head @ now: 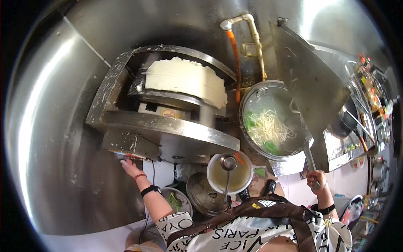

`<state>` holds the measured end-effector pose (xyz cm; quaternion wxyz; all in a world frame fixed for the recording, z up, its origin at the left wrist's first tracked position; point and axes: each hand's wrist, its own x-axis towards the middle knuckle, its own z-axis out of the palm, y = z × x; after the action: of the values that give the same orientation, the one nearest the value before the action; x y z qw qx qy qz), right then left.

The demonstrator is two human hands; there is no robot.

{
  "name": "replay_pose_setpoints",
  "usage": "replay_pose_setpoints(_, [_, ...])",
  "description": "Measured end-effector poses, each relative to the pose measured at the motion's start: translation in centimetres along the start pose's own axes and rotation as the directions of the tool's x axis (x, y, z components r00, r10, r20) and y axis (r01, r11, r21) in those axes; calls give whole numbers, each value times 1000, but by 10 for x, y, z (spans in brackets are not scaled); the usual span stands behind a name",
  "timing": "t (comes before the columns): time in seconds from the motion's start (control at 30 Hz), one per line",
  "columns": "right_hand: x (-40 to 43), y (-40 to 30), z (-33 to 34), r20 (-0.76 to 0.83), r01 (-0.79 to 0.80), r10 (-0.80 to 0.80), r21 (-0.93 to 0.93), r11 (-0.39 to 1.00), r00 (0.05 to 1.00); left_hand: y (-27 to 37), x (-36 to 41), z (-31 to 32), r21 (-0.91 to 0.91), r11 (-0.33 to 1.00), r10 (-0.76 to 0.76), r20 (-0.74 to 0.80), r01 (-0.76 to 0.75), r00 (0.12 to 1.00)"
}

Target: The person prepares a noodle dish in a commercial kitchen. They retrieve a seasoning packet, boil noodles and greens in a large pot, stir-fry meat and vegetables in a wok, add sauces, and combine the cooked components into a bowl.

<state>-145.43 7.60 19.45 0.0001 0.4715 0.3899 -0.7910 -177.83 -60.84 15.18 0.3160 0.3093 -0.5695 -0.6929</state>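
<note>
My right hand is closed around the metal handle of a ladle or strainer whose head reaches into a large round pot. Pale noodles and green leaves lie in the cloudy liquid inside that pot. On the left, my left hand is held out with its fingers apart, at the underside of a steel housing, near a colourful flat item partly hidden beneath it. A block of white dough rests on a machine within the housing.
A white bucket of yellowish liquid stands before me with a metal ladle across it. Beside it are a steel pot and a container of leaves. A steel panel rises right of the noodle pot; an orange hose runs behind.
</note>
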Motion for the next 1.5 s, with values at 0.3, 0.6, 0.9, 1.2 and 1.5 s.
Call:
replay_pose_setpoints(0.3, [2,-3,-17,10,-63,62,139,988,998,2,11,5,-24,991,-135,-110,133,985])
replay_pose_setpoints(0.6, [8,-8,-36,57,-58,54,65,996,997,20,-6,11,110,957,-265,-60,270,962])
replay_pose_setpoints(0.9, [5,-32,-37,121,52,6,-464,884,993,-56,-154,-37,136,967,-230,121,214,966])
replay_pose_setpoints(1.2, [97,28,-190,308,317,-260,-948,-6,915,-267,-441,-165,706,618,-460,682,-346,569])
replay_pose_setpoints(1.5, [134,67,-230,536,588,-298,-800,117,790,-197,-554,-148,776,630,-560,477,-26,677])
